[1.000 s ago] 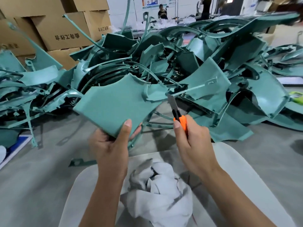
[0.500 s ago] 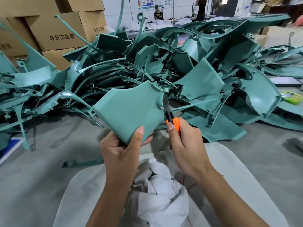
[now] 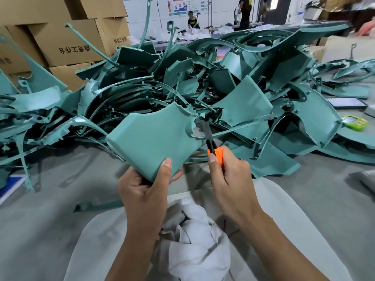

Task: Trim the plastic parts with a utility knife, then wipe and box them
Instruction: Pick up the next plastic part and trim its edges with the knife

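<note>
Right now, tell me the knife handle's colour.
Orange, with a black blade holder; the head view shows the knife in the right hand.

So the left hand (image 3: 146, 189) pulled the teal plastic part (image 3: 154, 138) in from the left toward mid-frame and turned it a bit, and the utility knife (image 3: 211, 141) in the right hand (image 3: 229, 177) went from clear of it to blade against its notched right edge.

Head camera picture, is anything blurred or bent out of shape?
Head view: the held plastic part and utility knife are sharp; the far right background is motion-smeared; wide-angle distortion tilts the cardboard boxes at the edges.
</note>
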